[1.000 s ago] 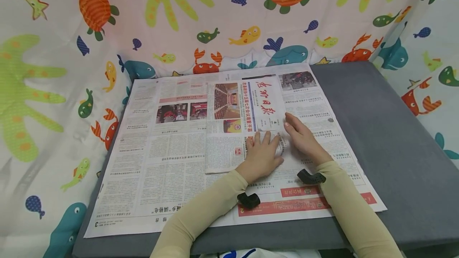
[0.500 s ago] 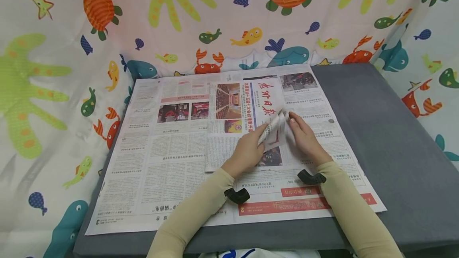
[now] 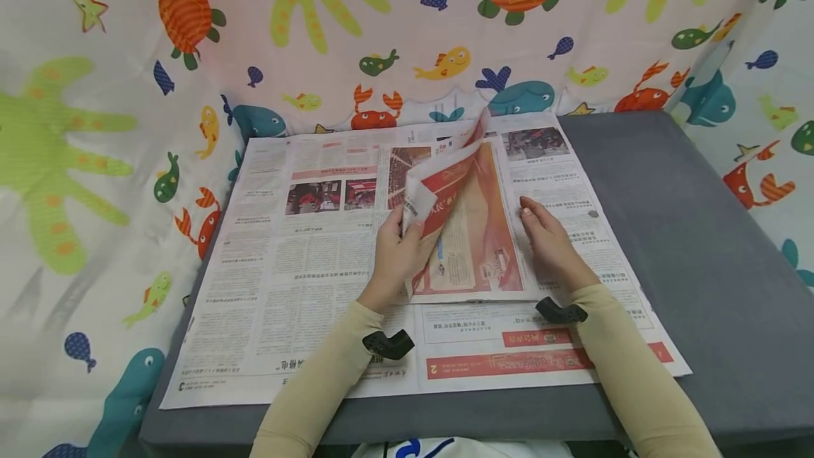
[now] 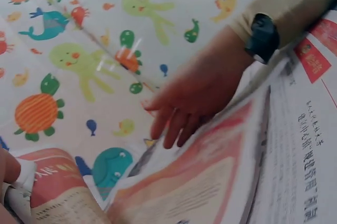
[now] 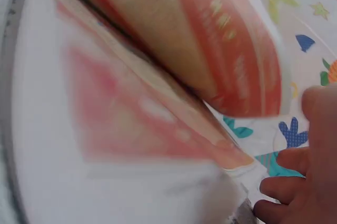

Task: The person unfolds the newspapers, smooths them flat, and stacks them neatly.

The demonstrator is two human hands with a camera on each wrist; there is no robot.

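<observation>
A small folded newspaper (image 3: 473, 246) lies on larger spread newspaper sheets. Its red-and-beige inside page shows in the head view. My left hand (image 3: 396, 253) pinches the near part of a lifted, curling page (image 3: 445, 186), which stands up from the fold-out and leans left. In the left wrist view only a bit of that hand (image 4: 9, 174) shows, at the lower left edge. My right hand (image 3: 555, 246) is beside the newspaper's right edge, fingers loosely bent and holding nothing; the right wrist view shows its fingers (image 5: 295, 182) near the paper's edge.
The spread newspaper sheets (image 3: 331, 260) cover much of a grey table (image 3: 668, 232). A curtain (image 3: 305, 69) printed with sea animals hangs behind and at both sides. Dark wrist bands (image 3: 388, 345) sit over both sleeves.
My left hand first lay flat on the newspaper, then took hold of its edge and moved left, lifting the page and turning it over. The right hand has hardly moved.
</observation>
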